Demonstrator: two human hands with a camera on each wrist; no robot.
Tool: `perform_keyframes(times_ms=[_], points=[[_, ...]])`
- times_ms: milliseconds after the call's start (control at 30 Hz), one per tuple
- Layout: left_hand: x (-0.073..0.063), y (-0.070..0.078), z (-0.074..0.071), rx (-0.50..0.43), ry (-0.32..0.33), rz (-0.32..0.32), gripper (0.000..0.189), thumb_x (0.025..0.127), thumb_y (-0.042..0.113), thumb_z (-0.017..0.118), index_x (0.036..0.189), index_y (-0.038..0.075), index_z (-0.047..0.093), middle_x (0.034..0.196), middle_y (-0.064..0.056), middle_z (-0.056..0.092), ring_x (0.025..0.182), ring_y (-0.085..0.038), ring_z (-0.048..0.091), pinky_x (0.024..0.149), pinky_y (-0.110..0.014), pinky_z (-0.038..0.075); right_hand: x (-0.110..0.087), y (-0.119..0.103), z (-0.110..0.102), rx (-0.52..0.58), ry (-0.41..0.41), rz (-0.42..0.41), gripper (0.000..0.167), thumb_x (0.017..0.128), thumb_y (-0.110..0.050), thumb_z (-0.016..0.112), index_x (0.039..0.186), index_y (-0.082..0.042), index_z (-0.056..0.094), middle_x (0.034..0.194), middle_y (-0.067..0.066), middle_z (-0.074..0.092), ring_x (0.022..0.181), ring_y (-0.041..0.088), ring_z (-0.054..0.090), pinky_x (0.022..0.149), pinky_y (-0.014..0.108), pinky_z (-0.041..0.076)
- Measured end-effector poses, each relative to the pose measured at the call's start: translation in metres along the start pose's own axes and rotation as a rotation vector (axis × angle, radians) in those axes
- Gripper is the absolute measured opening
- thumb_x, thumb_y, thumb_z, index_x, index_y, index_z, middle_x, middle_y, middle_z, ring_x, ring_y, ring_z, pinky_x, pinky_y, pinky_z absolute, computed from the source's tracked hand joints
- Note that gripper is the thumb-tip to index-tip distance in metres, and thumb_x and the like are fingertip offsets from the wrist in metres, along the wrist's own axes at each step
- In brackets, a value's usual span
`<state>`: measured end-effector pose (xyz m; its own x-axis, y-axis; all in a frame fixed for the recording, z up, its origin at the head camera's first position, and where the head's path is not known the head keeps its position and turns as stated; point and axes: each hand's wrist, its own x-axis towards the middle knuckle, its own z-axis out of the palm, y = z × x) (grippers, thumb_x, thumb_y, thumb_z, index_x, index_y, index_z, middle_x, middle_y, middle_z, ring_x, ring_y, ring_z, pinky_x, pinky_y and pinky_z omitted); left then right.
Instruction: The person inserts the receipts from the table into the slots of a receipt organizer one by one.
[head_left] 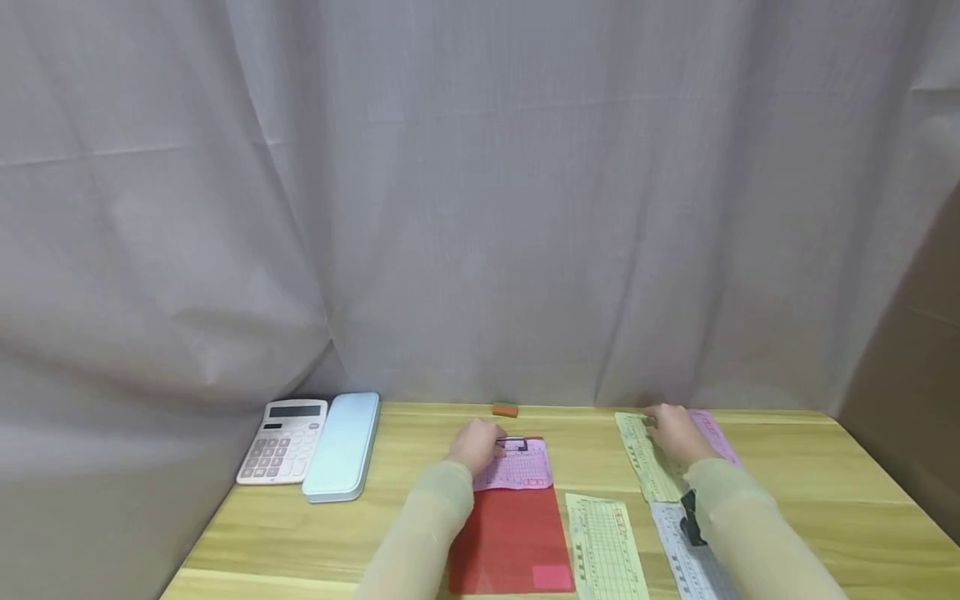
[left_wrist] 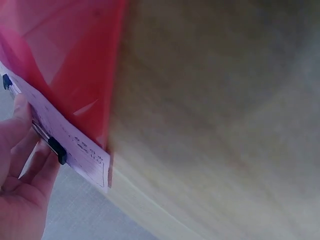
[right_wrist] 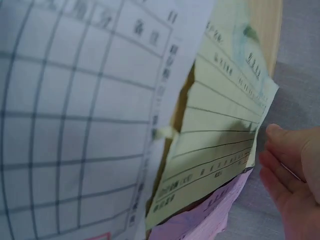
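Observation:
My left hand [head_left: 476,447] is at the far end of a red plastic clip folder [head_left: 510,533]. In the left wrist view its thumb lies over the metal clip [left_wrist: 42,131], and its fingers curl behind the clip. A pink printed form [head_left: 525,465] lies under that clip on the folder. My right hand [head_left: 678,433] is at the far end of a yellow form [head_left: 648,458]. In the right wrist view its thumb and bent fingers are right at the edge of this sheet. A white form [head_left: 686,542] and another pink form [head_left: 712,429] adjoin it, the white one partly under my sleeve.
Another yellow form [head_left: 607,542] lies between the folder and the white form. On the left stand a calculator [head_left: 281,442] and a pale blue case [head_left: 342,446] side by side. A small orange-and-green block [head_left: 505,409] sits by the grey curtain [head_left: 480,208] behind the wooden table [head_left: 285,542].

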<state>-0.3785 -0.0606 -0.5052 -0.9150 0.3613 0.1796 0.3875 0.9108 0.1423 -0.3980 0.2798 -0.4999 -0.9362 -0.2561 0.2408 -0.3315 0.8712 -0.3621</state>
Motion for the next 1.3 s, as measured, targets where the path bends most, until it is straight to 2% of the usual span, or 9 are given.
perform_keyframes(times_ms=[167, 400, 633, 833, 967, 1100, 1300], points=[[0.001, 0.001, 0.0, -0.013, 0.003, 0.0, 0.008, 0.076, 0.017, 0.078, 0.082, 0.017, 0.075, 0.079, 0.006, 0.07, 0.078, -0.014, 0.065, 0.07, -0.026, 0.052, 0.003, 0.004, 0.004, -0.005, -0.013, 0.016, 0.03, 0.081, 0.006, 0.065, 0.109, 0.015, 0.061, 0.105, 0.033, 0.062, 0.1, 0.05, 0.058, 0.087, 0.059, 0.046], [0.002, 0.005, -0.005, -0.023, -0.011, -0.039, 0.017, 0.078, 0.014, 0.076, 0.095, 0.015, 0.076, 0.09, 0.003, 0.073, 0.088, -0.016, 0.067, 0.077, -0.028, 0.053, 0.008, 0.008, 0.007, 0.002, -0.05, 0.021, 0.037, 0.077, 0.005, 0.068, 0.113, 0.014, 0.059, 0.108, 0.034, 0.06, 0.102, 0.051, 0.056, 0.088, 0.059, 0.045], [0.002, 0.005, -0.008, 0.001, -0.01, -0.025, 0.011, 0.078, 0.012, 0.075, 0.087, 0.016, 0.076, 0.082, 0.005, 0.071, 0.08, -0.014, 0.066, 0.072, -0.026, 0.053, 0.011, 0.012, 0.009, 0.039, -0.038, 0.011, 0.044, 0.074, 0.005, 0.07, 0.115, 0.015, 0.057, 0.108, 0.034, 0.06, 0.1, 0.051, 0.057, 0.087, 0.059, 0.045], [0.002, 0.005, -0.007, 0.006, -0.018, -0.022, 0.013, 0.078, 0.012, 0.075, 0.09, 0.016, 0.076, 0.084, 0.005, 0.072, 0.082, -0.014, 0.067, 0.073, -0.026, 0.053, 0.012, 0.011, 0.009, -0.002, -0.036, 0.014, 0.045, 0.075, 0.001, 0.07, 0.114, 0.018, 0.055, 0.1, 0.034, 0.058, 0.096, 0.049, 0.055, 0.087, 0.058, 0.044], [0.002, 0.006, -0.007, 0.015, -0.02, -0.028, 0.013, 0.079, 0.013, 0.075, 0.091, 0.017, 0.076, 0.084, 0.005, 0.072, 0.083, -0.015, 0.067, 0.074, -0.027, 0.053, 0.011, 0.011, 0.009, 0.006, -0.015, 0.009, 0.041, 0.074, 0.0, 0.07, 0.109, 0.017, 0.059, 0.095, 0.029, 0.055, 0.089, 0.04, 0.054, 0.084, 0.055, 0.045], [0.003, 0.006, -0.008, 0.011, -0.039, -0.053, 0.017, 0.079, 0.015, 0.075, 0.097, 0.017, 0.076, 0.09, 0.004, 0.073, 0.088, -0.016, 0.067, 0.078, -0.027, 0.053, 0.01, 0.013, 0.01, 0.036, 0.013, 0.032, 0.035, 0.074, -0.001, 0.072, 0.102, 0.015, 0.059, 0.093, 0.026, 0.055, 0.085, 0.037, 0.054, 0.08, 0.053, 0.046], [0.002, 0.007, -0.009, -0.004, -0.052, -0.073, 0.02, 0.08, 0.016, 0.075, 0.1, 0.016, 0.075, 0.094, 0.003, 0.073, 0.092, -0.017, 0.067, 0.082, -0.028, 0.053, 0.01, 0.014, 0.007, 0.006, 0.155, -0.015, 0.022, 0.077, -0.002, 0.071, 0.094, 0.008, 0.06, 0.081, 0.019, 0.061, 0.076, 0.032, 0.058, 0.071, 0.05, 0.049]])
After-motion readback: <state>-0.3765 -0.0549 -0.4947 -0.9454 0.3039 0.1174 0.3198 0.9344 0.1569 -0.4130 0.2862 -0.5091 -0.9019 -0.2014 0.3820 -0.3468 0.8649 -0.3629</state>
